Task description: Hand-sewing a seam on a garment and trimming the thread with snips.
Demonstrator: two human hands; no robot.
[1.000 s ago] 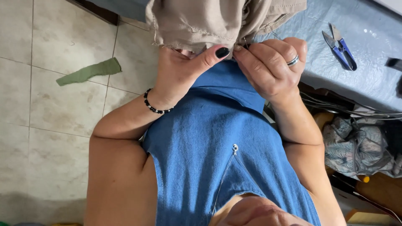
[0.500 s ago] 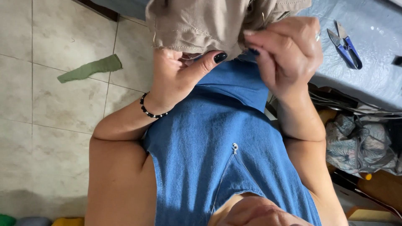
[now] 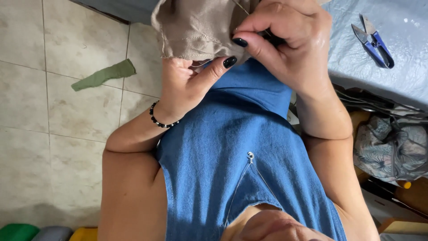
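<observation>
I am seeing my left hand [image 3: 187, 85] clamping the beige cloth [image 3: 196, 27] from beneath while my right hand [image 3: 285, 40], pinching together just right of that cloth, is gripping something too small to tell.

Left side: we find bare tiled floor [image 3: 53, 111], only a green fabric scrap [image 3: 103, 75] lying there.
Right side: table edge [image 3: 379, 85] with blue snips [image 3: 374, 40] blocks us.

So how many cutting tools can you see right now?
1: blue-handled thread snips lying on the grey-blue table cover, upper right, beyond the right hand. Others may be hidden out of frame.
</observation>
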